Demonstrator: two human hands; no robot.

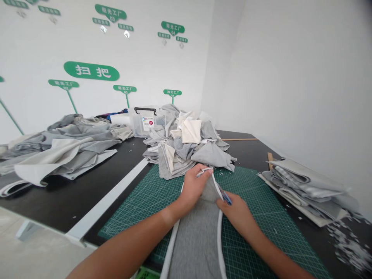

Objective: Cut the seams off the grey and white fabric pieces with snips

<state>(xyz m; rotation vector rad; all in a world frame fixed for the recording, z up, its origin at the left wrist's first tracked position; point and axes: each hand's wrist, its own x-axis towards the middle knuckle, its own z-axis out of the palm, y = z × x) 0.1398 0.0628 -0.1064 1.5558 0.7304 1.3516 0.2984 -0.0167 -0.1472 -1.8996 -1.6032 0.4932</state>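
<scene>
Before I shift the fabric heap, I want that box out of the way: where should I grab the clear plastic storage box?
Take the black handle on top of the clear plastic storage box, coming from above and slightly left. The handle stands proud of the lid and is unobstructed, while the grey fabric heap crowds the box's right side, likely hiding any grip there.

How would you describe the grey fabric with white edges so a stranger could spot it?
Find the green cutting mat on the black table. Along it, under the left hand and right hand, lies a grey fabric panel. Unlike the crumpled heap behind, it has white edging down both sides.
</scene>
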